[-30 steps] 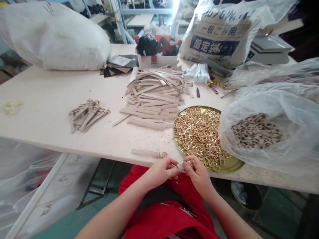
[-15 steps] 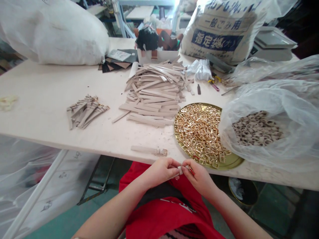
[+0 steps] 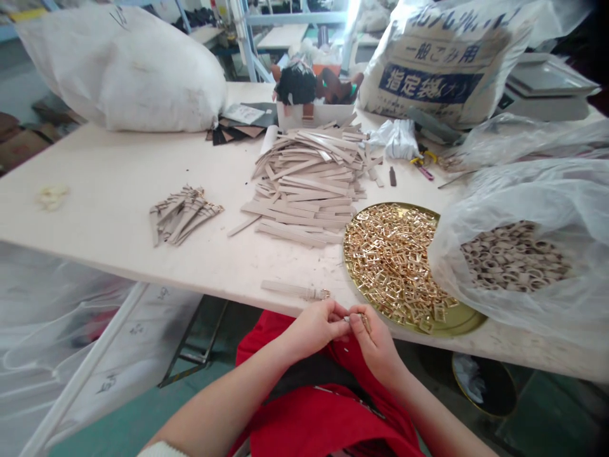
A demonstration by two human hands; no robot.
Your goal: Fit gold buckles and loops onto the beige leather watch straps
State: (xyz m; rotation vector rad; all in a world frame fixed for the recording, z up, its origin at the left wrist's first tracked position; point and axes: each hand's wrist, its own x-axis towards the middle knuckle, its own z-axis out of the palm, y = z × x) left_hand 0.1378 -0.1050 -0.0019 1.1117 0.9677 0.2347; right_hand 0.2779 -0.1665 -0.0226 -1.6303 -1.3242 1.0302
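The left hand [image 3: 321, 327] and right hand [image 3: 378, 339] meet just off the near-left edge of the tray [image 3: 464, 322], fingertips together, both pinching a small pale strap [image 3: 346, 319]. A gold buckle [image 3: 366, 322] shows at the right hand's fingers; most of the strap is hidden. It should be light and bendable, the buckle hard and perhaps slippery, so a pinch close to the buckle looks the surest hold.

Left of the tray, a buckled strap [image 3: 290, 290] lies near the table's edge; beyond it is a heap of loose strips [image 3: 309, 171], and farther left a bunch of straps [image 3: 183, 216]. Right of the tray, a plastic bag [image 3: 533, 311] holds small loops [image 3: 516, 257]. The pale table [image 3: 109, 190] has specks left of the tray. Well beyond the tray are a printed sack [image 3: 428, 63] and blue metal frames [image 3: 295, 19]; below it, a round bin [image 3: 507, 406].
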